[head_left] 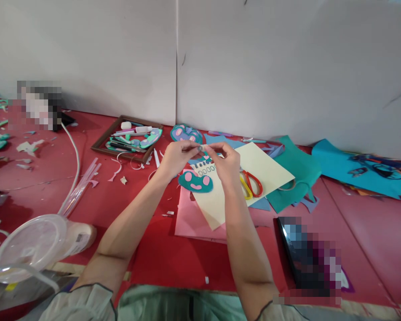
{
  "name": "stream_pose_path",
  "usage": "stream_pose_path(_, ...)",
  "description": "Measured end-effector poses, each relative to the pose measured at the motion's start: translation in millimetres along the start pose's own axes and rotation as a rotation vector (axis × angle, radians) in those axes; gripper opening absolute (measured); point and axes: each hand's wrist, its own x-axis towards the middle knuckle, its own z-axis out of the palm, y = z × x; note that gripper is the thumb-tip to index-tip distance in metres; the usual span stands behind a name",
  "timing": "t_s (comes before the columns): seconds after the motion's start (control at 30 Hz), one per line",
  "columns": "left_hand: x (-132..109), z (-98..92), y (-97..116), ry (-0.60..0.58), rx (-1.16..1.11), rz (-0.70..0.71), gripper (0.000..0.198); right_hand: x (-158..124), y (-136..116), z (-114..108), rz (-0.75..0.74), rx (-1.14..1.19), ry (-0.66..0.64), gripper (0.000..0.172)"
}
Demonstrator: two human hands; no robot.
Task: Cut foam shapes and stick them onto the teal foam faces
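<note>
My left hand (179, 157) and my right hand (226, 161) meet fingertip to fingertip above the paper. Between them they pinch a small pale piece (203, 147), too small to name surely. Just below lies a teal cutout (196, 182) with pink eye and mouth shapes. Beneath it is a cream sheet (209, 207) with a row of drawn ovals and cut notches along its edge. Scissors (254, 183) with red and yellow handles rest beside my right wrist, their blades mostly hidden. Pink sheets (190, 220) lie underneath.
A brown frame-like tray (100, 145) holds pens and a cutter. Teal foam (287, 165) and blue foam (332, 165) lie right. A dark tablet-like device (292, 254) sits front right. A clear plastic tub (30, 245), clear sticks (82, 185) and a white cable (75, 149) are left.
</note>
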Motion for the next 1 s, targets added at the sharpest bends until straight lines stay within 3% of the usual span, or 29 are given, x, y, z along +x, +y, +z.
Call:
stream_pose_path(0.27, 0.0, -3.8, 2.5, -0.018, 0.073, -0.008, 0.008, 3.2, 3.3, -1.7, 0.156, 0.175, -0.013, 0.029)
stream_pose_path(0.5, 0.5, -7.8, 1.4, -0.029, 0.153, 0.009, 0.01, 1.5, -2.4, -1.0, 0.231, 0.19, -0.091, 0.028)
stream_pose_path(1.0, 1.4, -7.5, -1.3, -0.041, 0.201, 0.045, 0.015, 2.5, 5.2, -0.9, 0.13, 0.143, -0.106, 0.032)
